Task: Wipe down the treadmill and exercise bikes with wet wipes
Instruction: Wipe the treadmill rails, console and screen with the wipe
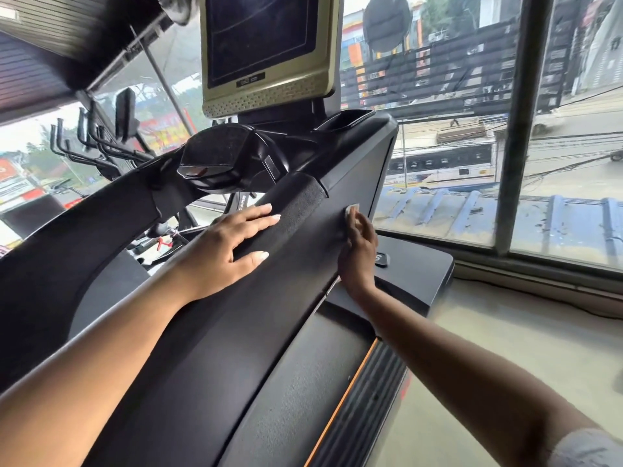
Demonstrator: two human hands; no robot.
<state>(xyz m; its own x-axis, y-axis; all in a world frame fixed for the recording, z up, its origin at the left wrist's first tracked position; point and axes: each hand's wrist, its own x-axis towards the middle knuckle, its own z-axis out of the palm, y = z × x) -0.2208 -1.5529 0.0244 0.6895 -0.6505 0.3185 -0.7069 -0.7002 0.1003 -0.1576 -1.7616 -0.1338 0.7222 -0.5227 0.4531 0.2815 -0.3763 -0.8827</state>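
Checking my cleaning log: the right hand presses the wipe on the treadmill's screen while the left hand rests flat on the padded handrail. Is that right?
Not quite. The head view shows the right hand pressing the wipe on the treadmill's black side panel, not on the screen. The left hand does rest flat on the padded handrail.

The matte black plastic treadmill [215,348] has a thin orange edge stripe [338,407]; its dark screen [261,38] has a gold, dot-perforated frame; the small wet wipe [353,207] is white.
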